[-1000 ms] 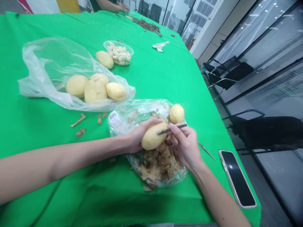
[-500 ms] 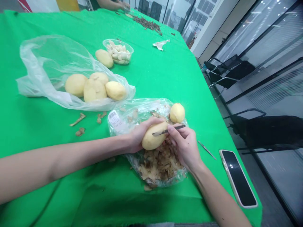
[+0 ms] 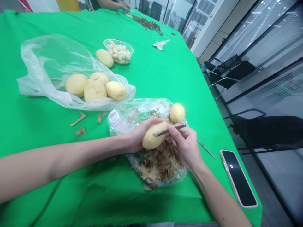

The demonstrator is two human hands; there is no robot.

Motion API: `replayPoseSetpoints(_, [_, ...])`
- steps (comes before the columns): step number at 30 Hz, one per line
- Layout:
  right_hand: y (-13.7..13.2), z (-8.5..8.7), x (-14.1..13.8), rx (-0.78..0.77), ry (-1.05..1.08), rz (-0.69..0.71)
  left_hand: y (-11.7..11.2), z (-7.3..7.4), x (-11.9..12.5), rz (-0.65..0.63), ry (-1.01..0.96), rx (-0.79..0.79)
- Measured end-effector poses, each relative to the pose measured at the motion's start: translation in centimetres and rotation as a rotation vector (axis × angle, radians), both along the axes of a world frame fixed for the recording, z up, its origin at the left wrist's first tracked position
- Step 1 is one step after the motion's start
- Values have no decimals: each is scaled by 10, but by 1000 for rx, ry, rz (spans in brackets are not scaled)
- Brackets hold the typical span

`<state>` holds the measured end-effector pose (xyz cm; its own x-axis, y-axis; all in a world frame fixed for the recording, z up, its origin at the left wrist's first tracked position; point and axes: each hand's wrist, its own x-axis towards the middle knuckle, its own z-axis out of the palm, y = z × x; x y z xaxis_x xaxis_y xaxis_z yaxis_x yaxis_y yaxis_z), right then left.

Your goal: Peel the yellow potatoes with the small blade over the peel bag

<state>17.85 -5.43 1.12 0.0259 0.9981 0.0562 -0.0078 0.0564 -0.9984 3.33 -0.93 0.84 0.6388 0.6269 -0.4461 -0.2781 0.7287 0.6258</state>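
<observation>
My left hand [image 3: 138, 135] is closed round a peeled potato [image 3: 151, 140], its thumb along the top. In my right hand [image 3: 184, 140] a thin dark blade, like a small knife [image 3: 175, 128], is pinched between thumb and fingers, with its tip against the potato's surface. Beneath both hands lies a clear plastic bag [image 3: 144, 108] with a heap of brown potato peelings [image 3: 161, 164] on it. Another peeled potato [image 3: 177, 113] rests at the bag's far right edge. My right hand hides part of the peelings.
A translucent bag [image 3: 54, 60] holds several peeled potatoes [image 3: 95, 90]. Beyond are a lone potato [image 3: 104, 58] and a tub of garlic cloves [image 3: 120, 53]. A thin metal tool [image 3: 207, 150] and a phone [image 3: 238, 178] lie right. A person's arm [image 3: 111, 4] shows at the far end.
The blade's tip has shifted very slightly to the right over the potato, along with my right hand. Both hands keep their hold.
</observation>
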Motion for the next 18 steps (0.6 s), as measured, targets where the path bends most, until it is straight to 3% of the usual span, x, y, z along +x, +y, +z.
replayPoseSetpoints(18, [0, 1, 2, 11, -28, 30, 1, 2, 1, -8, 6, 5])
